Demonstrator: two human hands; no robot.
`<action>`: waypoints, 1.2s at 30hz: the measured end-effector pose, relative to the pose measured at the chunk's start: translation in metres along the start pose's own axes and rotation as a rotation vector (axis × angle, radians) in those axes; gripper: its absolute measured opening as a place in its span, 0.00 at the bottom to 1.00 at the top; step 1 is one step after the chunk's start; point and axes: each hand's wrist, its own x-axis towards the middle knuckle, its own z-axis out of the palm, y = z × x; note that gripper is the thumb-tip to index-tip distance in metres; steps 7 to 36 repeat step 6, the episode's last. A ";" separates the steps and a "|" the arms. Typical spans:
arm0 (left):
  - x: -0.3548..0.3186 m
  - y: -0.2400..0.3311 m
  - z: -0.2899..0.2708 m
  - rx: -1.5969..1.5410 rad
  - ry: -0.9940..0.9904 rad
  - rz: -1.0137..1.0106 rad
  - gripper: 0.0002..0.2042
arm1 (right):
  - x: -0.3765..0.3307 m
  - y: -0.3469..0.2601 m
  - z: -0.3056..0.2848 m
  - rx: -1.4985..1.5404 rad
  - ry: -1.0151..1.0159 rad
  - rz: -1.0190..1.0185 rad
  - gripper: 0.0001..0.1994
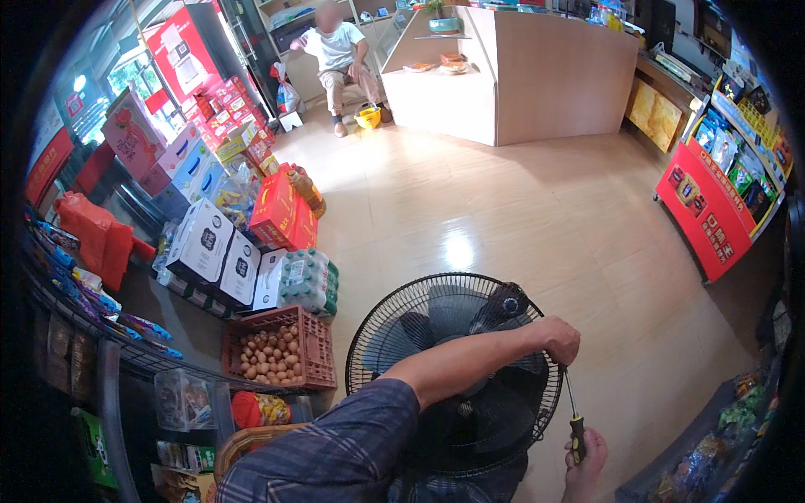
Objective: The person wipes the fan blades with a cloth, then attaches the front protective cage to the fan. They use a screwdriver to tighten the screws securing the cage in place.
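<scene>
A black fan (457, 352) with a round wire guard stands right in front of me, its blades showing through the wires. My left arm reaches across the guard. At the guard's right rim, my left hand (560, 338) is closed with its fingers curled downward; the fingertips are partly hidden. Lower down, my right hand (589, 459) grips a screwdriver (577, 436) by its black and yellow handle. The screwdriver's thin shaft points up along the rim, its tip just under my left fingers. Whether the tip touches a screw is too small to tell.
A brown crate of eggs (272, 352), bottle packs (306, 281) and stacked cartons (201, 243) line the left. A red display rack (708, 205) stands at the right. Beyond the tiled floor (411, 201), a person (335, 54) sits beside a wooden counter (562, 80).
</scene>
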 end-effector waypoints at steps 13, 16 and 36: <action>0.019 -0.012 0.018 0.068 -0.002 0.074 0.11 | 0.025 0.028 -0.022 0.425 -0.100 0.441 0.13; 0.019 -0.012 0.018 0.068 -0.002 0.074 0.11 | 0.025 0.028 -0.022 0.425 -0.100 0.441 0.13; 0.019 -0.012 0.018 0.068 -0.002 0.074 0.11 | 0.025 0.028 -0.022 0.425 -0.100 0.441 0.13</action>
